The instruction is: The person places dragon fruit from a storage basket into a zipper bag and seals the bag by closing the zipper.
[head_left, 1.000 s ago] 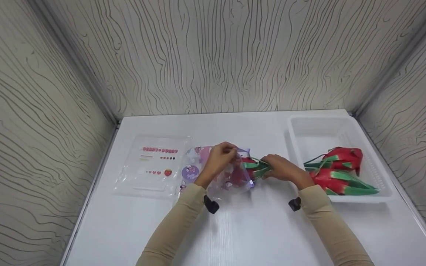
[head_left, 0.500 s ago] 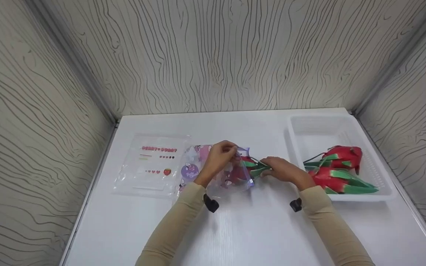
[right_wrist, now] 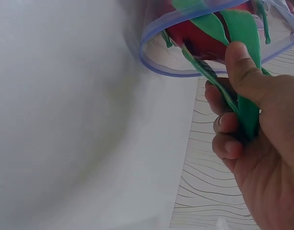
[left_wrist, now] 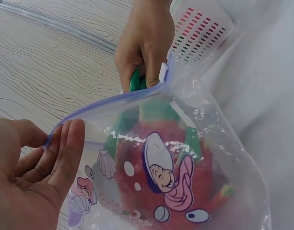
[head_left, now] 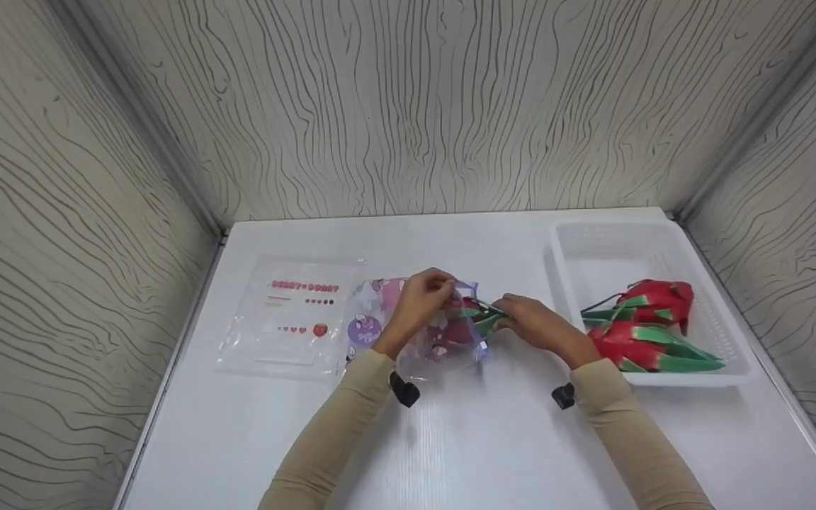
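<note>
A clear zip bag with cartoon prints and a purple zip edge lies mid-table, its mouth facing right. My left hand pinches the bag's rim between thumb and fingers. Inside the bag is most of a red dragon fruit with green leaves; it looks like an artificial one. My right hand grips its long green leaves, which stick out of the mouth. In the left wrist view the white zip slider sits at the rim beside the right hand.
To the right, a white plastic basket holds more red dragon fruits with green leaves. A second clear bag, printed with red lettering, lies flat at the left. Wood-patterned panels wall the table's back and sides.
My right hand has moved slightly left, and the dragon fruit sits a little deeper in the bag. The left hand keeps its pinch on the rim almost unmoved.
</note>
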`<state>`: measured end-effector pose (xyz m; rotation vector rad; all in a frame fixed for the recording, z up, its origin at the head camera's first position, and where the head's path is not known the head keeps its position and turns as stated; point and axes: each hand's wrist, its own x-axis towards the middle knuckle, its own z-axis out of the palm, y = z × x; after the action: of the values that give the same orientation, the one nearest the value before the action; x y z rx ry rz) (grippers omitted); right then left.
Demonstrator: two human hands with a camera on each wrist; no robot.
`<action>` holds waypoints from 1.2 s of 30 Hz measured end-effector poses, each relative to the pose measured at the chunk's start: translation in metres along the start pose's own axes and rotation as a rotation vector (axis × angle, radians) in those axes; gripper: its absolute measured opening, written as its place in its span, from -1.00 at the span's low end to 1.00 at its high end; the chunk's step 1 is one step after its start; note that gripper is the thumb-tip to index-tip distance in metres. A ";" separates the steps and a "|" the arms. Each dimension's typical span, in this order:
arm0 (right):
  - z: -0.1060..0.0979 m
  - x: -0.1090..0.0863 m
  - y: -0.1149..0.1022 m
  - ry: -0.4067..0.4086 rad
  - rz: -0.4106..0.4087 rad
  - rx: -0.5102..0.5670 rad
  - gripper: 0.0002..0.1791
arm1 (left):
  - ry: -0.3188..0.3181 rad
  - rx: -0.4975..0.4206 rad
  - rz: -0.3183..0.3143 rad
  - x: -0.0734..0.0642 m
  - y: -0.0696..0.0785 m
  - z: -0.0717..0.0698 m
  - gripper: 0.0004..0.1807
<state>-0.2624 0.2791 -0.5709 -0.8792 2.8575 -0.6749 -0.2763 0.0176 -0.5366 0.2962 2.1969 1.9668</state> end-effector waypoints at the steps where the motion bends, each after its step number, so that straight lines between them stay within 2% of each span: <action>1: 0.000 0.000 0.000 0.006 -0.005 0.001 -0.70 | -0.002 0.002 0.008 0.000 0.000 0.000 -0.80; 6: 0.001 0.002 -0.003 0.043 -0.026 -0.018 -0.75 | -0.015 0.006 0.048 -0.001 0.002 0.002 -0.79; 13: -0.001 0.008 -0.009 0.094 0.003 -0.009 -0.80 | -0.025 0.012 0.045 0.000 0.003 0.004 -0.76; 17: 0.000 0.011 -0.013 0.133 0.013 0.008 -0.83 | -0.020 0.044 0.056 0.001 0.004 0.006 -0.75; 20: 0.002 0.013 -0.015 0.170 0.020 0.014 -0.85 | -0.006 0.102 0.044 0.000 0.006 0.008 -0.76; 24: 0.005 0.017 -0.017 0.223 0.023 0.010 -0.86 | -0.004 0.130 0.035 -0.001 0.007 0.010 -0.78; 29: 0.007 0.022 -0.019 0.278 0.038 0.045 -0.84 | -0.040 0.102 0.047 -0.002 0.010 0.010 -0.75; 36: 0.014 0.028 -0.021 0.390 0.027 0.028 -0.89 | -0.105 -0.010 0.036 -0.002 0.013 0.013 -0.73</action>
<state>-0.2718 0.2428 -0.5730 -0.7770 3.1779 -0.9788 -0.2701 0.0311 -0.5248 0.4303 2.1306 1.9340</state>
